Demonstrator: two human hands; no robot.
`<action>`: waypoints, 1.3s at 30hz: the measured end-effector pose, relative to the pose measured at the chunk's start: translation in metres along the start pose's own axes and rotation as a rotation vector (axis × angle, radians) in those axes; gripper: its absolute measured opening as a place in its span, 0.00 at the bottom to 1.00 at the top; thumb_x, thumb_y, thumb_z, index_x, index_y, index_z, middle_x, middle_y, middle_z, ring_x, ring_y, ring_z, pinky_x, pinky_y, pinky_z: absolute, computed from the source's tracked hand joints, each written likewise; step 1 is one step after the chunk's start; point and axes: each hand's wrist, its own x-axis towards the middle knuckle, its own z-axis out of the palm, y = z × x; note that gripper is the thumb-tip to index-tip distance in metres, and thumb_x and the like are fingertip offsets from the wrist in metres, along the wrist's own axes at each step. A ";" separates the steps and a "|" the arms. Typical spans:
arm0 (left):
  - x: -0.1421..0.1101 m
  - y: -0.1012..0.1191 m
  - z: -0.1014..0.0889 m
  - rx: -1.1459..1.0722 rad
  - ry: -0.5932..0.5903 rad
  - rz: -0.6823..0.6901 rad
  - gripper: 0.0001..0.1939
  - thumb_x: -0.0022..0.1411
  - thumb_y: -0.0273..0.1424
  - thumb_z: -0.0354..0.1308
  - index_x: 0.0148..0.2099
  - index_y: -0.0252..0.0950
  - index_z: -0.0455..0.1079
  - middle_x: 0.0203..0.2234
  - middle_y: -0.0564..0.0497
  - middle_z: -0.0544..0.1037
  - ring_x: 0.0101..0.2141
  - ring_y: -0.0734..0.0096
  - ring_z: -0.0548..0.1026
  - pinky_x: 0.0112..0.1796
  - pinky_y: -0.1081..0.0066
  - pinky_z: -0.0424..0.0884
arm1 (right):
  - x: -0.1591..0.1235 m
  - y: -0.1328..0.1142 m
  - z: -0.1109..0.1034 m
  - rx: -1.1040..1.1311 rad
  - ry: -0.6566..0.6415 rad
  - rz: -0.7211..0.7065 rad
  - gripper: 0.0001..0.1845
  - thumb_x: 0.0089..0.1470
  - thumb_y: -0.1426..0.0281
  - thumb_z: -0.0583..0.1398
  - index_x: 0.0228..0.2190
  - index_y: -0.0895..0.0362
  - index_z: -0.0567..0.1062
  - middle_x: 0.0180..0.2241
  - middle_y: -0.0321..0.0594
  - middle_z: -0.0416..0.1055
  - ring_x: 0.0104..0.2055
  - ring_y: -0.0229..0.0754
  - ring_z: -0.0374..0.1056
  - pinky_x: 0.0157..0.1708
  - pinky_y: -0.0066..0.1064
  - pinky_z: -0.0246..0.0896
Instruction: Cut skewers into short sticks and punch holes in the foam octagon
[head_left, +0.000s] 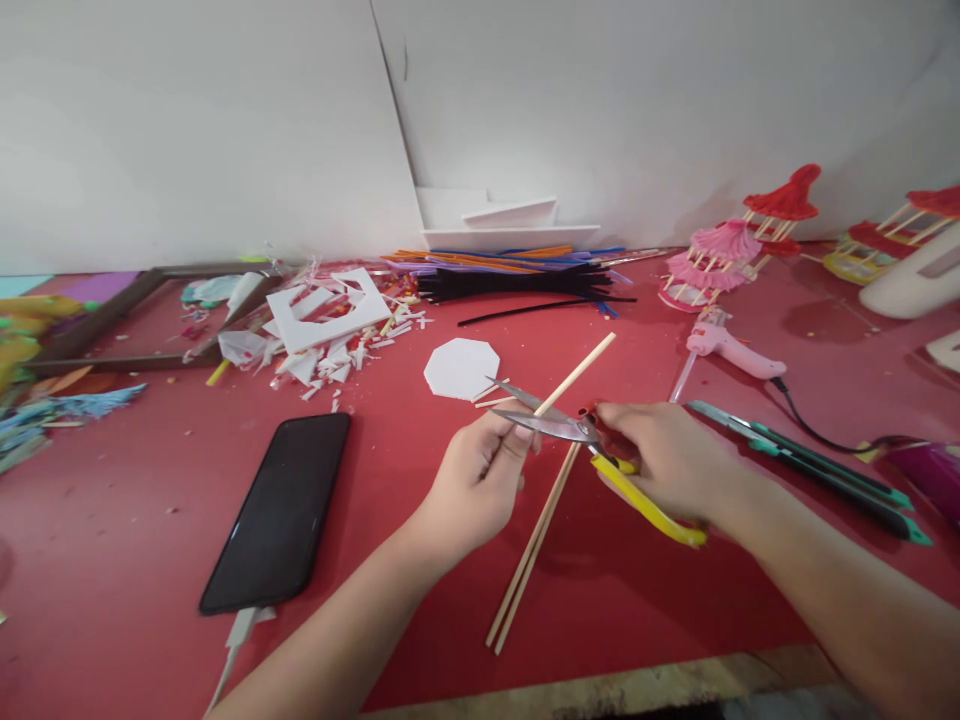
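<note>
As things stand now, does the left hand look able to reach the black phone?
Probably yes: nothing visible stands between the left hand and the black phone. However, this hand holds a wooden stick that passes between the open scissors, so it would likely need to let go first.

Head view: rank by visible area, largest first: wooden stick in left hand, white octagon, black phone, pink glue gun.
1. Black phone
2. White octagon
3. Pink glue gun
4. Wooden stick in the left hand, visible part only

The phone looks nearer the camera, which probably enlarges it.
</note>
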 end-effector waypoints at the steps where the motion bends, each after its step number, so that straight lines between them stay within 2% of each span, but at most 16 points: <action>1: 0.000 0.000 0.000 -0.069 -0.025 -0.029 0.19 0.66 0.45 0.49 0.30 0.37 0.58 0.21 0.59 0.55 0.17 0.82 0.53 0.18 0.77 0.55 | 0.000 0.001 -0.001 -0.012 0.006 -0.011 0.06 0.49 0.65 0.56 0.30 0.55 0.66 0.23 0.38 0.70 0.23 0.40 0.63 0.23 0.28 0.45; 6: -0.001 0.004 -0.003 -0.309 -0.165 -0.114 0.18 0.63 0.45 0.55 0.31 0.36 0.60 0.16 0.62 0.53 0.14 0.84 0.50 0.16 0.78 0.51 | -0.001 0.009 -0.003 -0.043 0.094 -0.139 0.10 0.49 0.62 0.56 0.25 0.54 0.60 0.20 0.34 0.65 0.20 0.37 0.56 0.22 0.27 0.43; 11: -0.003 0.012 -0.003 -0.547 -0.453 -0.184 0.19 0.64 0.42 0.54 0.26 0.36 0.60 0.14 0.62 0.50 0.13 0.84 0.49 0.15 0.79 0.54 | -0.002 0.021 -0.005 -0.062 0.213 -0.335 0.07 0.47 0.68 0.55 0.24 0.53 0.58 0.20 0.34 0.63 0.20 0.37 0.55 0.22 0.28 0.43; 13: -0.003 0.010 -0.001 -0.561 -0.468 -0.178 0.18 0.64 0.41 0.54 0.26 0.36 0.60 0.14 0.62 0.50 0.13 0.84 0.48 0.15 0.79 0.54 | -0.003 0.023 -0.007 -0.060 0.220 -0.323 0.08 0.46 0.67 0.55 0.23 0.54 0.58 0.20 0.34 0.63 0.20 0.36 0.55 0.23 0.28 0.43; 14: -0.002 0.008 0.001 -0.541 -0.421 -0.147 0.17 0.63 0.42 0.54 0.27 0.36 0.61 0.14 0.62 0.50 0.14 0.83 0.48 0.15 0.78 0.54 | -0.003 0.022 -0.007 -0.053 0.202 -0.290 0.08 0.46 0.67 0.55 0.23 0.54 0.58 0.20 0.34 0.63 0.20 0.36 0.55 0.22 0.28 0.43; 16: -0.001 0.002 0.004 -0.393 -0.236 -0.055 0.16 0.64 0.43 0.52 0.30 0.37 0.62 0.15 0.62 0.51 0.15 0.82 0.49 0.17 0.77 0.53 | -0.002 0.017 -0.008 -0.042 0.150 -0.180 0.08 0.47 0.66 0.55 0.23 0.54 0.60 0.20 0.34 0.64 0.19 0.35 0.55 0.22 0.28 0.43; 18: 0.000 -0.003 0.007 -0.053 0.010 0.052 0.15 0.66 0.41 0.49 0.32 0.37 0.62 0.16 0.61 0.53 0.16 0.80 0.51 0.19 0.76 0.52 | -0.001 0.008 -0.009 -0.038 0.095 -0.052 0.07 0.49 0.65 0.55 0.24 0.55 0.63 0.20 0.35 0.66 0.20 0.36 0.56 0.22 0.28 0.43; 20: 0.001 -0.005 0.009 0.343 0.225 0.166 0.11 0.67 0.35 0.48 0.31 0.37 0.60 0.16 0.60 0.55 0.17 0.78 0.52 0.21 0.74 0.50 | 0.000 -0.004 -0.008 -0.019 0.023 0.051 0.08 0.50 0.65 0.55 0.24 0.55 0.65 0.19 0.34 0.66 0.19 0.35 0.55 0.22 0.28 0.41; 22: 0.000 -0.003 0.008 0.596 0.328 0.258 0.08 0.65 0.29 0.49 0.31 0.38 0.59 0.16 0.60 0.56 0.18 0.78 0.54 0.22 0.74 0.50 | -0.001 -0.013 -0.008 0.030 -0.026 0.100 0.09 0.50 0.66 0.55 0.22 0.55 0.65 0.16 0.32 0.63 0.17 0.34 0.52 0.20 0.27 0.40; 24: -0.001 0.000 0.006 0.636 0.318 0.280 0.08 0.65 0.28 0.48 0.31 0.38 0.59 0.16 0.60 0.56 0.17 0.78 0.55 0.22 0.74 0.51 | -0.003 -0.017 -0.007 0.077 -0.037 0.104 0.08 0.49 0.67 0.56 0.21 0.55 0.64 0.15 0.31 0.62 0.17 0.33 0.51 0.20 0.27 0.39; 26: -0.001 0.002 0.003 0.527 0.234 0.237 0.12 0.67 0.32 0.46 0.29 0.38 0.58 0.16 0.59 0.56 0.17 0.78 0.55 0.21 0.74 0.51 | -0.004 -0.015 -0.007 0.091 -0.029 0.088 0.07 0.49 0.67 0.56 0.22 0.55 0.64 0.16 0.32 0.63 0.18 0.33 0.52 0.20 0.27 0.40; 29: 0.000 0.000 0.001 0.218 0.109 0.131 0.19 0.69 0.41 0.45 0.27 0.38 0.55 0.18 0.58 0.55 0.18 0.79 0.55 0.21 0.74 0.53 | -0.003 -0.008 -0.007 0.084 -0.018 0.067 0.07 0.49 0.67 0.56 0.23 0.55 0.65 0.18 0.32 0.65 0.19 0.34 0.53 0.21 0.27 0.41; 32: 0.003 -0.002 0.002 -0.132 0.027 0.024 0.21 0.65 0.47 0.50 0.27 0.38 0.55 0.17 0.60 0.53 0.17 0.81 0.53 0.19 0.75 0.53 | -0.001 -0.002 -0.007 0.086 -0.008 0.050 0.07 0.48 0.67 0.56 0.22 0.54 0.63 0.18 0.31 0.62 0.20 0.35 0.52 0.21 0.27 0.42; 35: 0.004 0.001 0.004 -0.370 -0.086 -0.040 0.22 0.61 0.46 0.56 0.26 0.37 0.55 0.14 0.63 0.50 0.15 0.84 0.48 0.17 0.77 0.49 | 0.000 0.002 -0.006 0.096 0.004 0.011 0.08 0.47 0.67 0.57 0.22 0.54 0.61 0.17 0.30 0.58 0.20 0.34 0.51 0.22 0.27 0.43; 39: 0.001 0.009 0.001 -0.577 -0.231 -0.110 0.18 0.62 0.42 0.57 0.28 0.36 0.59 0.13 0.64 0.48 0.14 0.85 0.45 0.16 0.79 0.48 | -0.003 0.006 -0.006 0.125 0.048 -0.066 0.09 0.48 0.66 0.56 0.22 0.54 0.60 0.18 0.30 0.57 0.20 0.34 0.50 0.22 0.26 0.43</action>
